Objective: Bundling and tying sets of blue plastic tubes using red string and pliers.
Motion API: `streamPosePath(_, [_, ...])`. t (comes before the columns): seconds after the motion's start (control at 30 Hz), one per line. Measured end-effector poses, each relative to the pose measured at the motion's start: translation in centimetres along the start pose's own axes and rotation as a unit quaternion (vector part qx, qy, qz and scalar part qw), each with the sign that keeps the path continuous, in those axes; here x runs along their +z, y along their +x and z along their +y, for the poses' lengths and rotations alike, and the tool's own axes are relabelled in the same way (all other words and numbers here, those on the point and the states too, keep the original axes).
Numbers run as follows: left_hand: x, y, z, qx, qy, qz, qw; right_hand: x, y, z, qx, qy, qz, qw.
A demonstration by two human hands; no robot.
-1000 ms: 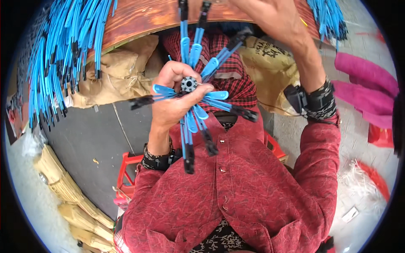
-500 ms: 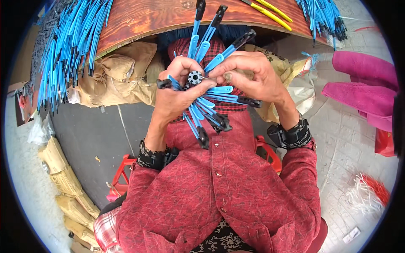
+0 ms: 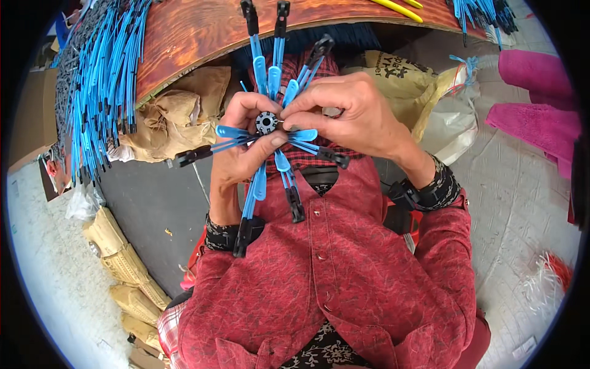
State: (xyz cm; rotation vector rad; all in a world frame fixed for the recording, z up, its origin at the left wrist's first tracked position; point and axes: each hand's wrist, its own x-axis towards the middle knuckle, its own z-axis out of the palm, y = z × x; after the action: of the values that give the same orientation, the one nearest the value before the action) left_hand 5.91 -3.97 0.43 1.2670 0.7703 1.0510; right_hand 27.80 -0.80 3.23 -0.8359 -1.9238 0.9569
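Chest-high before me, my left hand (image 3: 238, 138) grips a round, black-and-grey notched hub (image 3: 266, 123), thumb below it and fingers above. Blue flat ribs (image 3: 260, 77) with black jointed ends radiate from the hub on nearly all sides, like an umbrella frame. Several point up past the table edge; others hang down or stick out sideways. My right hand (image 3: 350, 114) is closed in a pinch at the hub's right rim, thumb and forefinger together. A thin pale strand, perhaps wire, shows by these fingertips; most of it is hidden.
A wooden table (image 3: 203, 37) curves across the far side. Loose blue ribs (image 3: 110, 80) hang in a thick bundle at its left, more (image 3: 479, 18) at its right. Yellow-handled pliers (image 3: 399, 9) lie on top. Brown sacks (image 3: 178, 117) sit underneath; magenta cloth (image 3: 534, 92) is at right.
The hub and both hands have shifted left and slightly down in the picture. The ribs now fan out differently, with some swung out to the left. Both hands keep their hold at the hub.
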Motion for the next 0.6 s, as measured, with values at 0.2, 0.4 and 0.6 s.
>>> streamPosePath(0.2, [-1.6,0.6,-1.4,0.049,0.018,-0.017,0.998,1.4,0.1,0.2,0.016,0.025,0.038,0.999])
streamPosePath(0.4, [-1.8,0.9,-1.6,0.049,0.043,-0.011,0.998,2.1,0.4,-0.2,0.091,0.081,0.051,0.991])
streamPosePath(0.6, [-1.5,1.1,-2.2,0.030,-0.029,-0.014,0.999,2.7,-0.1,0.6,0.114,0.108,0.062,0.986])
